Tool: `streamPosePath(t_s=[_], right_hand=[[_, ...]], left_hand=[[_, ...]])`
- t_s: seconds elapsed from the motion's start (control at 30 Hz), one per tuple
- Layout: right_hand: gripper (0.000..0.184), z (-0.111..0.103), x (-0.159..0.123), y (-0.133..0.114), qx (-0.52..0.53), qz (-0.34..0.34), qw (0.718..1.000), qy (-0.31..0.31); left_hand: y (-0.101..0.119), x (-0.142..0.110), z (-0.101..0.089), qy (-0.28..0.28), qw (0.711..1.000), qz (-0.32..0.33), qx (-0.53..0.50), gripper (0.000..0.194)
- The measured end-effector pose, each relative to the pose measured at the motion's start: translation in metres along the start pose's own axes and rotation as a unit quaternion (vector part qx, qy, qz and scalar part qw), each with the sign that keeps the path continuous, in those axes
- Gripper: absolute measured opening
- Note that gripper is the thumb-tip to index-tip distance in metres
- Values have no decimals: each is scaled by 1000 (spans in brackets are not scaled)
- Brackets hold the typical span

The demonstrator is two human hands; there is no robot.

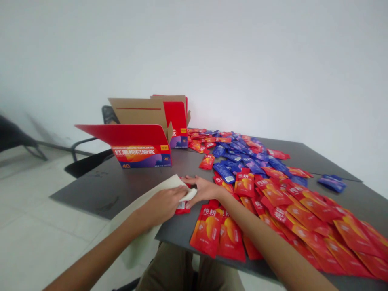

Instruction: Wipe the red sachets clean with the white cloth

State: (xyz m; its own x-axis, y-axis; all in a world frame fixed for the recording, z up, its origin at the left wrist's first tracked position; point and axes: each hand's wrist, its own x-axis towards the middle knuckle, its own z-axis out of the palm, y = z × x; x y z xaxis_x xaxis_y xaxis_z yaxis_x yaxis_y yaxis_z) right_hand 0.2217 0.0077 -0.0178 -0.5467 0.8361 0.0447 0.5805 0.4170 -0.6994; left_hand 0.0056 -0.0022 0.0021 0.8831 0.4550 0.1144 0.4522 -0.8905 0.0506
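desk: what surrounds the near carton (pixel 142 155)?

photographer: a second carton (pixel 178 121) stands behind it and to its right, partly blocked from view. a black chair (pixel 86 162) sits to its left, past the edge of the dark table (pixel 136 178). to its right spreads a heap of red and blue pouches (pixel 239 151), with one red pouch (pixel 207 162) lying out on the side toward the carton. farther right and forward of it, overlapping red pouches (pixel 303 218) run along the table, bright with orange fruit, while a blue pouch (pixel 332 182) rests apart, well to its right.

desk: and inside the cartons?

photographer: cannot tell. both have flaps raised, red outside and plain brown within; the near carton's front flap screens its interior. its printed side shows white characters and the number 40 over red and deep blue.

desk: the hands?

photographer: in front of the near carton, slightly to its right, the left hand (pixel 168 204) has its fingers closed on a pale cloth (pixel 168 184), which trails over the table's edge. beside it, the right hand (pixel 203 189) is spread wide, thumb and fingers apart, over a pouch on the table. that red pouch (pixel 180 211), glossy with a white label panel, is mostly covered by cloth and hands.
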Motion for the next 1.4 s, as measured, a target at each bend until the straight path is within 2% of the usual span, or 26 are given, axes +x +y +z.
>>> streamPosePath(t_s=[0.1, 0.27, 0.47, 0.67, 0.87, 1.07, 1.27, 1.4], right_hand=[[112, 0, 1, 1, -5, -11, 1000, -8], [100, 0, 0, 0, -5, -7, 1000, 7], [110, -1, 0, -1, 1, -6, 1000, -15], [95, 0, -1, -3, 3, -16, 1000, 19], [111, -1, 0, -1, 3, -4, 1000, -15], [94, -1, -1, -3, 7, -16, 1000, 20], [109, -2, 0, -3, -3, -4, 1000, -2], [100, -2, -1, -3, 8, -15, 1000, 11]], left_hand=[[3, -5, 4, 8, 1000, 19, -7, 51], [-10, 7, 4, 9, 997, -72, -2, 47], [2, -5, 11, 8, 1000, 11, -5, 53], [-11, 5, 4, 17, 997, -80, 11, 47], [8, -6, 8, 19, 1000, 13, 8, 54], [-14, 5, 9, 28, 997, -76, -5, 46], [6, -5, 12, 30, 999, 1, -13, 53], [-6, 1, 7, 27, 997, -64, -22, 48]])
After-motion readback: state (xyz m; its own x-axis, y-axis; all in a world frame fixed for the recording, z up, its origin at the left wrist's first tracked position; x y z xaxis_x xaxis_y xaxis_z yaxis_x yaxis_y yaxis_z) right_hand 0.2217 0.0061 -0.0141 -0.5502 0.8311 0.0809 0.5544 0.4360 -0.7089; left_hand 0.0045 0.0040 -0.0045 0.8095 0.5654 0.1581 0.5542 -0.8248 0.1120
